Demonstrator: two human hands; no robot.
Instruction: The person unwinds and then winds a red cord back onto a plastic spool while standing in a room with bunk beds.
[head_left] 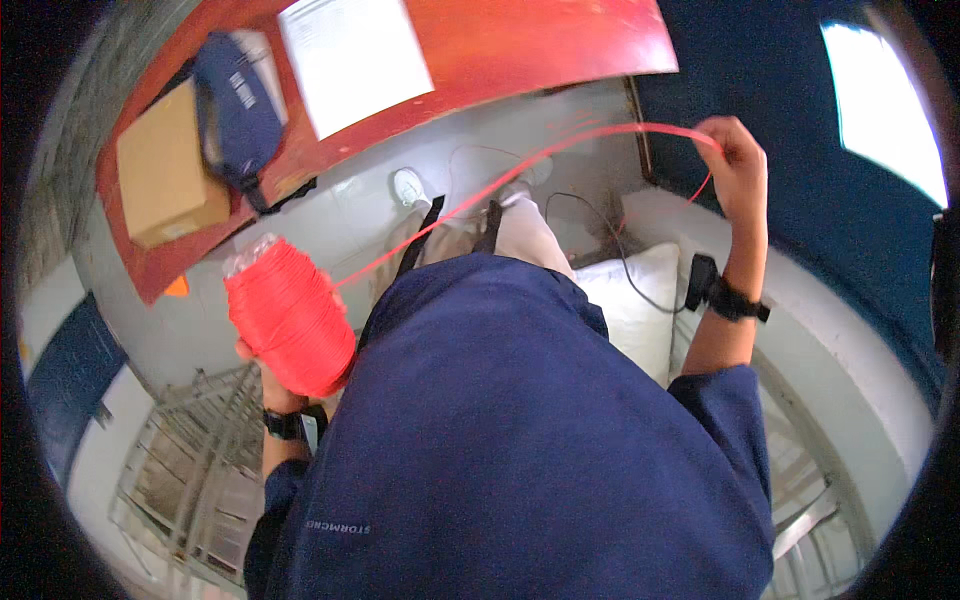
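Observation:
A large spool of red cord [290, 318] is in my left hand [280, 388], tilted, with a clear end showing at its top. My left fingers are mostly hidden behind and under it. From the spool a length of red cord [540, 155] rises in an arc across my front to the right. My right hand [742, 170], raised at the far right, has its fingers closed on this cord. Below that hand, a loose part of the cord hangs toward the floor, where a thin loop shows near my feet.
Ahead stands a red table [520, 50] bearing a white paper sheet [355, 60], a navy pouch [238, 110] and a cardboard box [170, 165]. A white cushion [640, 300] lies right of my legs. A black cable [625, 255] runs to my right wrist strap [735, 300]. Metal racks [190, 450] flank me.

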